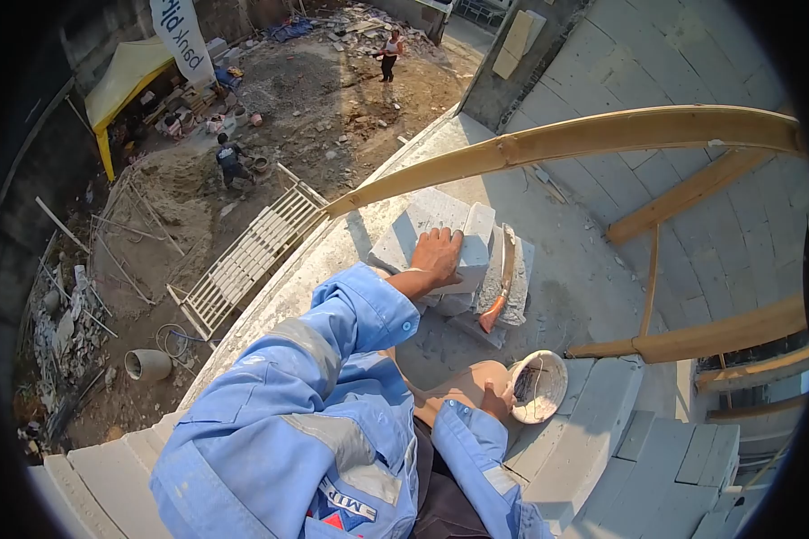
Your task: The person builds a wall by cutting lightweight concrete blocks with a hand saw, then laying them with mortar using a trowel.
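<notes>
My left hand (438, 256) rests palm down on a light grey block (476, 241), its fingers curled over it, among stacked blocks. Just right of it, a curved tool with an orange end (494, 311) lies on a mortar-smeared block (516, 278). Lower down, my right hand (497, 402) grips the near side of a round, mortar-stained bucket (539, 386), its thumb near the rim. The bucket is tilted, with some grey residue and a thin dark item inside. Both arms wear blue sleeves.
Curved wooden beams (593, 136) cross above the ledge and at right. Pale block walls (593, 431) stand around me. Beyond the ledge edge, the ground is far below, with a slatted bamboo rack (247, 260), a yellow canopy (128, 76) and two people (231, 162).
</notes>
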A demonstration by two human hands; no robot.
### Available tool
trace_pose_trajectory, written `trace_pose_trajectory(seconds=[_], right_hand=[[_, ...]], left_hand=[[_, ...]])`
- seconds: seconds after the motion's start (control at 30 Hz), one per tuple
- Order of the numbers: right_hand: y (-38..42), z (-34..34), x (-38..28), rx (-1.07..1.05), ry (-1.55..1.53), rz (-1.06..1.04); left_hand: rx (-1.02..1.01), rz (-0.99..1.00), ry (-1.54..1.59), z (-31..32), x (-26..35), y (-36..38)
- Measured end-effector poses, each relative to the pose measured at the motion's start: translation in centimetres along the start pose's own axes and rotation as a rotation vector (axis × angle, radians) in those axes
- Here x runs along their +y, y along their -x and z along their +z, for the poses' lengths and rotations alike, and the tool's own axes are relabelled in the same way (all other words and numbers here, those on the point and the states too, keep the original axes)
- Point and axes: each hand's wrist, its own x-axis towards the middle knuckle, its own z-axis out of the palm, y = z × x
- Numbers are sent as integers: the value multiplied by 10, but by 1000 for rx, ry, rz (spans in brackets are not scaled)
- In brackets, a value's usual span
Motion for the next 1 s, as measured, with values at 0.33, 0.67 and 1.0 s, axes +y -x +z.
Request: trace_pose_trajectory(seconds=[0.33, 0.67, 1.0], right_hand=[[2, -1, -14, 3, 23, -6], [-7, 12, 5, 51, -32, -51], [6, 4, -6, 92, -25, -13]], left_hand=[[26, -9, 11, 4, 3, 10], [36, -75, 105, -4, 15, 27], [31, -287, 1271, -27, -8, 42]])
